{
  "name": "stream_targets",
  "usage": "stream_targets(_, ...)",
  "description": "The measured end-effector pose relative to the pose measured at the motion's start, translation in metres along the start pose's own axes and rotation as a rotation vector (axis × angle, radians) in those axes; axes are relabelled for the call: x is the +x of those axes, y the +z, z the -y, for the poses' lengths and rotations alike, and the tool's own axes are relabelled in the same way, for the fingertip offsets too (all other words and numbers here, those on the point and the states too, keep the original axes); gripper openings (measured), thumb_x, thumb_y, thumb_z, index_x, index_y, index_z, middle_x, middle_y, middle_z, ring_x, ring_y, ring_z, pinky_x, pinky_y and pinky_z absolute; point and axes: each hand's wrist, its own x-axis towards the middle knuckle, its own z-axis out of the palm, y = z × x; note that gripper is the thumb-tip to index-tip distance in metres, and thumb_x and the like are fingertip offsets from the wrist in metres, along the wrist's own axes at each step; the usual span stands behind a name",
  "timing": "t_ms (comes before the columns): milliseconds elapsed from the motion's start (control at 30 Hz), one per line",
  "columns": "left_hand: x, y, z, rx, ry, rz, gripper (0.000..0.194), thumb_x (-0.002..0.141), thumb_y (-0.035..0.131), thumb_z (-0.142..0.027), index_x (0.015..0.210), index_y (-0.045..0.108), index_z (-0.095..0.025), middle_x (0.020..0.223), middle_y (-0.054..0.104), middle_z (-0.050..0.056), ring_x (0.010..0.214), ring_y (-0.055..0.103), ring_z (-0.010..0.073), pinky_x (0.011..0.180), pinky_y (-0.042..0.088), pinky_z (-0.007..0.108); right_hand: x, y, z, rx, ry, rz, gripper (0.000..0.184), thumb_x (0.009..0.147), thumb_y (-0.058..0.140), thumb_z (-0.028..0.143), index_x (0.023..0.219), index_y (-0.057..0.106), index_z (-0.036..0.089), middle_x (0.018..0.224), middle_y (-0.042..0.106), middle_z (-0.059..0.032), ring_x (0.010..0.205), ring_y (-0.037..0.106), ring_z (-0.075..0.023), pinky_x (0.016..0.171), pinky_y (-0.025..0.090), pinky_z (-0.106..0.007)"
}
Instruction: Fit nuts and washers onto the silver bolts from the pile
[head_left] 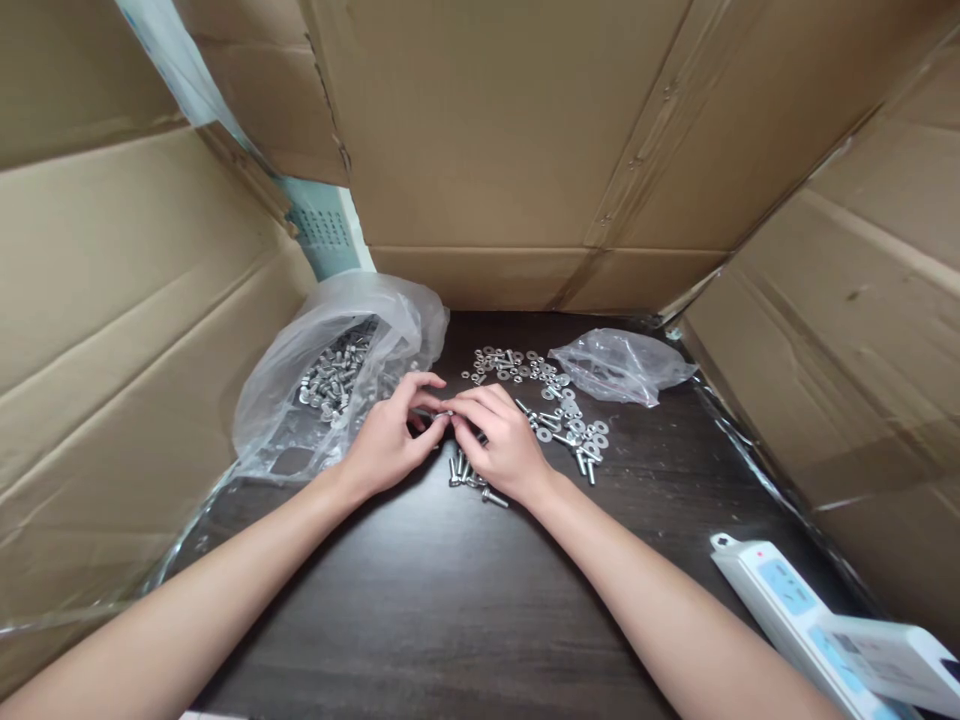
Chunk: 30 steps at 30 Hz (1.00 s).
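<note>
My left hand (399, 428) and my right hand (501, 436) meet over the middle of the dark table. Thumbs and fingers of both are pinched round a small metal fastener (448, 412). Most of it is hidden, so whether it is a bolt or a nut is unclear. Just below my right hand lie several loose silver bolts (493, 497). Beyond and to the right of it are scattered flat washers (544, 435), small nuts (517, 379) and more bolts (589, 465). At my left hand's far side stands a clear plastic bag (259, 400) holding many metal fasteners (334, 385).
A crumpled clear bag (626, 365) lies at the back right. Cardboard walls (517, 130) enclose the dark tabletop (420, 600) at the back and both sides. A white power strip (787, 590) with a plugged-in white adapter (892, 655) rests at the near right.
</note>
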Motion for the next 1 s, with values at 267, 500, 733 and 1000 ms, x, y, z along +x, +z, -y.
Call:
stream_targets(267, 0.0003, -0.0012, -0.0020, -0.043, -0.033, 0.025, 0.043, 0.093, 0.064, -0.026, 0.133, 0.048, -0.021, 0.102, 0.079, 0.004, 0.070, 0.072, 0.0139, 0.072, 0.058, 0.027, -0.0011, 0.0003, -0.0023, 0.028, -0.056, -0.041, 0.027, 0.099, 0.052, 0.012, 0.112, 0.074, 0.021, 0.105, 0.074, -0.0077, 0.097, 0.064, -0.0212, 0.088, 0.056, -0.038)
stream_targets(500, -0.0008, -0.0012, 0.0012, 0.003, -0.008, 0.022, 0.045, 0.094, 0.064, -0.026, 0.136, 0.049, -0.022, 0.104, 0.078, 0.005, 0.074, 0.073, 0.0148, 0.072, 0.058, 0.026, 0.0001, -0.0010, 0.0009, -0.046, -0.011, -0.029, 0.019, 0.103, 0.054, 0.022, 0.106, 0.073, 0.018, 0.098, 0.073, -0.0076, 0.092, 0.063, -0.0219, 0.085, 0.053, -0.035)
stream_targets(733, -0.0048, -0.0006, -0.0036, 0.114, 0.105, 0.037, 0.044, 0.095, 0.062, -0.023, 0.137, 0.051, -0.022, 0.100, 0.077, 0.002, 0.072, 0.069, 0.0133, 0.076, 0.057, 0.026, -0.0006, -0.0015, 0.0006, -0.338, -0.012, -0.026, 0.038, 0.108, 0.046, 0.034, 0.079, 0.066, 0.019, 0.078, 0.066, -0.0065, 0.079, 0.055, -0.0215, 0.074, 0.042, -0.034)
stream_targets(1000, -0.0083, -0.0016, -0.0078, 0.170, 0.233, 0.102, 0.041, 0.097, 0.059, -0.020, 0.137, 0.052, -0.021, 0.103, 0.077, 0.003, 0.087, 0.074, 0.0158, 0.084, 0.059, 0.028, -0.0023, -0.0055, -0.0004, -0.306, -0.001, 0.085, 0.051, 0.106, 0.040, 0.033, 0.060, 0.058, 0.019, 0.060, 0.061, -0.0022, 0.063, 0.046, -0.0166, 0.067, 0.028, -0.035)
